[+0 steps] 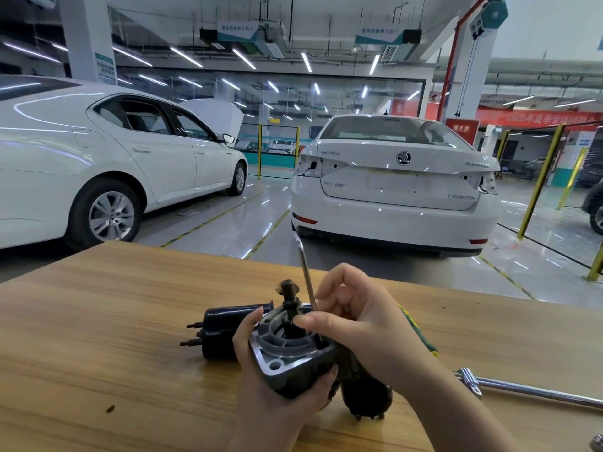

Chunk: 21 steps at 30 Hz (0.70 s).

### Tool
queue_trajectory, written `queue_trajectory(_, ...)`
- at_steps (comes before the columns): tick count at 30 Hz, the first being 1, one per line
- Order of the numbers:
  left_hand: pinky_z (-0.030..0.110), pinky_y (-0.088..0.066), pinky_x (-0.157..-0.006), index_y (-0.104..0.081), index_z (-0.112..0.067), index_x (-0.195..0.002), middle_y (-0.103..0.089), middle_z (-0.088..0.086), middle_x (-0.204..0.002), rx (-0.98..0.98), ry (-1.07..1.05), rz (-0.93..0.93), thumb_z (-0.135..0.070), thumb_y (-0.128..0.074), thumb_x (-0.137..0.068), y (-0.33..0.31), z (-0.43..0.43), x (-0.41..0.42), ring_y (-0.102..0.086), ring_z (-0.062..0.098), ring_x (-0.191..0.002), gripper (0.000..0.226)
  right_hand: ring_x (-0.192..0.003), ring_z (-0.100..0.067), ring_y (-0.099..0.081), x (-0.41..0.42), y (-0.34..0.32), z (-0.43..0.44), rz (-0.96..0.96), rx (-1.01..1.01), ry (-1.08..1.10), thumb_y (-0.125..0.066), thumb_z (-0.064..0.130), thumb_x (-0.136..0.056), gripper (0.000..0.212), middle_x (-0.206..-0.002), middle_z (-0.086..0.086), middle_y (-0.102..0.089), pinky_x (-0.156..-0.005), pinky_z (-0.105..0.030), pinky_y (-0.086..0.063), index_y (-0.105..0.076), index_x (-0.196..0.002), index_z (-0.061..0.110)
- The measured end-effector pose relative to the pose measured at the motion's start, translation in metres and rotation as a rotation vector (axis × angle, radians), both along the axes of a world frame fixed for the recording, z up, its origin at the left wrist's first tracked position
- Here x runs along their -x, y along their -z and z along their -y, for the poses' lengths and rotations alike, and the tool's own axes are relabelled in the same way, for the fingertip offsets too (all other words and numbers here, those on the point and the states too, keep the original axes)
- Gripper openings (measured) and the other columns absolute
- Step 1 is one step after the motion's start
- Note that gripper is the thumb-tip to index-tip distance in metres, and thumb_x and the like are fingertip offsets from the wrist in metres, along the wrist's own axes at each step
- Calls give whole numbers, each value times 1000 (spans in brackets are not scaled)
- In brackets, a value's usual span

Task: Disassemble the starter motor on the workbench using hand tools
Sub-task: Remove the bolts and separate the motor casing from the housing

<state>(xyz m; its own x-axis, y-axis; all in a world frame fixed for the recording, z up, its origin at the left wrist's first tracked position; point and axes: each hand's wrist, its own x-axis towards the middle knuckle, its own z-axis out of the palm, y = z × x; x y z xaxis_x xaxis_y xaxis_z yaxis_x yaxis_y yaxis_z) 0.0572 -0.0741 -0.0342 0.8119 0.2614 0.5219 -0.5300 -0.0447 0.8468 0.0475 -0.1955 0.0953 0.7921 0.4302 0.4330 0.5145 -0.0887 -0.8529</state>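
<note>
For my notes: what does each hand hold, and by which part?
Left hand grips the starter motor by its aluminium end housing. Right hand holds a slim metal tool near its lower end.

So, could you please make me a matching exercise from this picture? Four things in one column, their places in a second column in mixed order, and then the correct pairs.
Things
1. silver housing
2. black cylinder
3. chrome bar
4. thin metal tool

Places
A. lying on the workbench at the far right
B. held in the right hand, pointing up
C. gripped by the left hand
D. just left of the left hand, studs pointing left

Pairs: 1-C, 2-D, 3-A, 4-B
</note>
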Motion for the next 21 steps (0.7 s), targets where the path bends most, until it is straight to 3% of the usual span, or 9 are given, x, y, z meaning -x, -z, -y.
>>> queue_trajectory(3, 49, -44, -100, -28, -53, -127, -51, 1, -132, -2, 0, 8, -19, -91, -46, -2, 1, 2, -53, 18, -122, 108, -55, -3, -57, 1, 0, -2, 0, 18, 4, -73, 13, -75, 16, -58, 5, -65, -54, -15, -45, -59, -69, 17)
queue_trajectory(7, 49, -45, -99, -30, -58, -123, -53, -1, -130, 2, -13, 10, -29, -89, -43, -3, 1, 3, -54, 17, -120, 104, -60, -1, -62, 2, -2, 1, -70, -10, -100, -56, 11, -88, 13, -66, 4, -70, -59, -14, -48, -64, -79, 15)
queue_trajectory(9, 49, -45, -99, -29, -54, -126, -53, -1, -131, 3, -5, 6, -26, -90, -44, -2, 1, 2, -54, 18, -121, 106, -57, -1, -60, 3, -3, 1, -98, -37, -127, -58, 20, -83, 6, -64, 3, -69, -57, -13, -48, -63, -83, 16)
queue_trajectory(12, 49, -45, -99, -28, -49, -129, -52, 0, -131, -3, 2, 4, -25, -90, -45, -1, 0, 2, -53, 18, -121, 107, -57, -6, -62, 4, -4, 1, -93, -30, -95, -67, 33, -65, 23, -62, 1, -69, -58, -19, -52, -57, -77, 16)
queue_trajectory(14, 49, -46, -98, -29, -52, -127, -54, 0, -129, -3, -4, 8, -21, -91, -46, -2, 1, 3, -55, 18, -119, 107, -57, -7, -63, 4, -4, 0, -83, -24, -61, -69, 33, -63, 26, -62, 0, -70, -56, -19, -51, -53, -70, 14)
queue_trajectory(17, 49, -46, -97, -30, -56, -124, -56, 0, -126, -10, -15, 8, -15, -91, -47, -2, 1, 4, -57, 17, -117, 107, -58, -7, -62, 5, -4, -1, -88, -9, -44, -65, 27, -74, 20, -64, 1, -71, -57, -20, -51, -53, -73, 12)
queue_trajectory(21, 48, -46, -98, -31, -63, -120, -56, -2, -126, -9, -22, 0, -24, -90, -43, -4, 0, 4, -57, 16, -117, 104, -53, 0, -59, 6, -6, -1, -102, -31, -57, -55, 11, -89, 9, -65, 2, -71, -54, -14, -48, -58, -80, 11)
